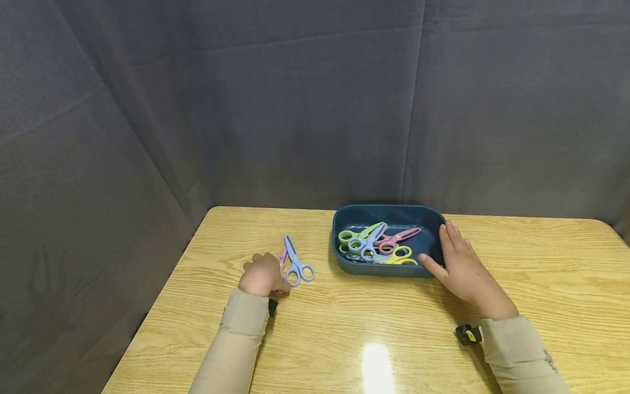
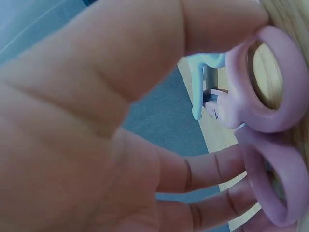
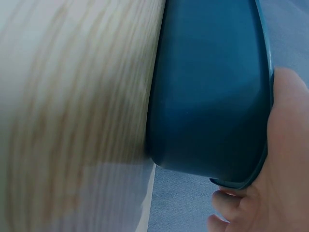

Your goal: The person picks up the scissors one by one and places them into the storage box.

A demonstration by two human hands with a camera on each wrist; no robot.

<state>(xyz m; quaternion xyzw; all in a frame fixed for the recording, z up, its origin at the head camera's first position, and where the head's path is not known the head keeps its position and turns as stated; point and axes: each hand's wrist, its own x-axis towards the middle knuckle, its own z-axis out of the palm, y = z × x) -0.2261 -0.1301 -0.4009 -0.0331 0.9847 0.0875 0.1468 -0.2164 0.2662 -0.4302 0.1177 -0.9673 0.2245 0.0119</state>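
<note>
My left hand (image 1: 263, 273) is low over the left part of the table, holding pink scissors (image 2: 293, 87) by their handle rings. In the left wrist view the thumb meets one ring and the fingers lie behind the other. Blue scissors (image 1: 298, 262) lie against the pink pair, blades pointing away. My right hand (image 1: 462, 268) rests on the right end of a dark blue bin (image 1: 384, 270), fingers extended along the side and thumb at the front rim. Inside the bin are green scissors (image 1: 346, 236), more blue scissors (image 1: 369, 244), pink scissors (image 1: 389, 243) and yellow scissors (image 1: 402, 255).
The wooden table (image 1: 315, 328) ends at the back against a grey cloth (image 1: 305, 126), which also hangs along the left side. Each wrist wears a small black device. Light glares off the table's front middle.
</note>
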